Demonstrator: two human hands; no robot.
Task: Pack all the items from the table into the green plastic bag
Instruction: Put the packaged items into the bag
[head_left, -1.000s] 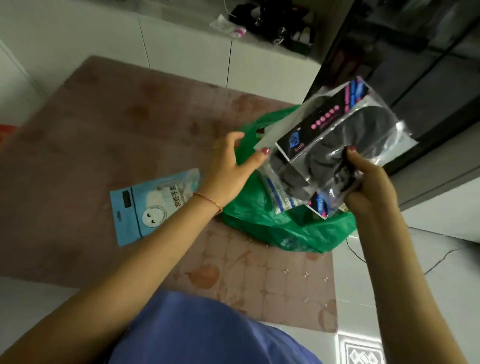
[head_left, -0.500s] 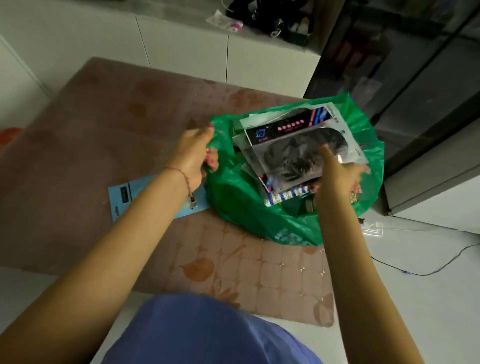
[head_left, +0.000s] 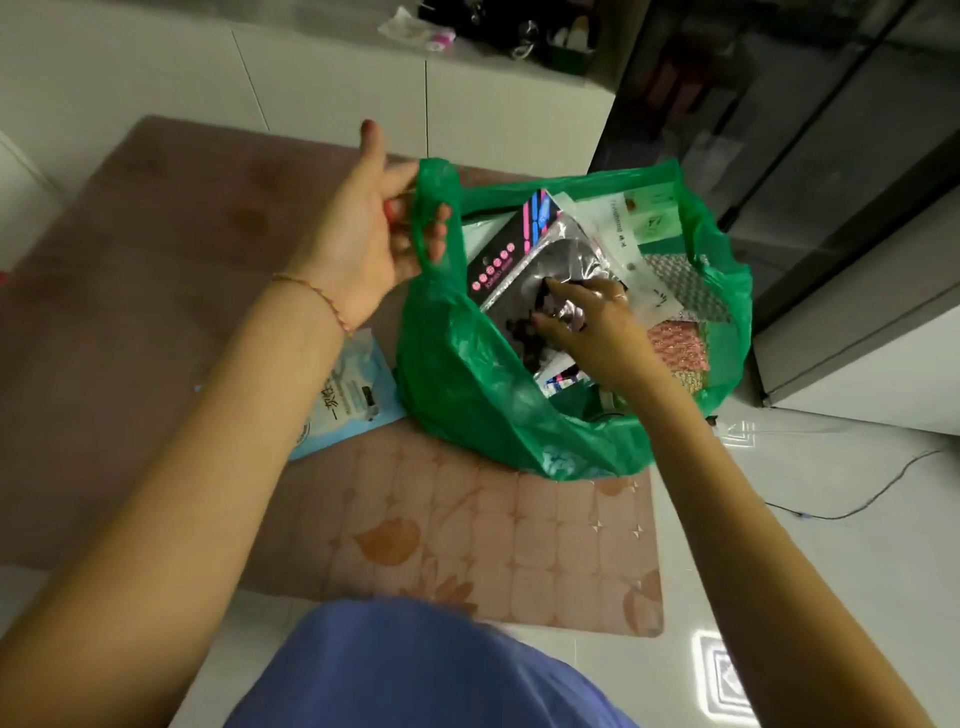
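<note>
The green plastic bag (head_left: 467, 384) stands open at the table's right edge. My left hand (head_left: 363, 234) holds its left handle loop up, fingers hooked through it. My right hand (head_left: 587, 322) reaches down inside the bag and pinches a clear packet with a black and pink label (head_left: 519, 260), pressing it onto other packets in there. A light blue packet with a smiley face (head_left: 343, 405) lies flat on the table just left of the bag, partly hidden under my left forearm.
The table has a brownish patterned cover (head_left: 467, 545). A dark glass cabinet (head_left: 831, 156) stands close on the right. White cabinets (head_left: 363, 78) run behind the table. A thin cable (head_left: 857, 504) lies on the floor at the right.
The clear packet went from held above the bag to down inside it with my right hand. My left hand shifted to lift the bag's left handle, opening the mouth wider.
</note>
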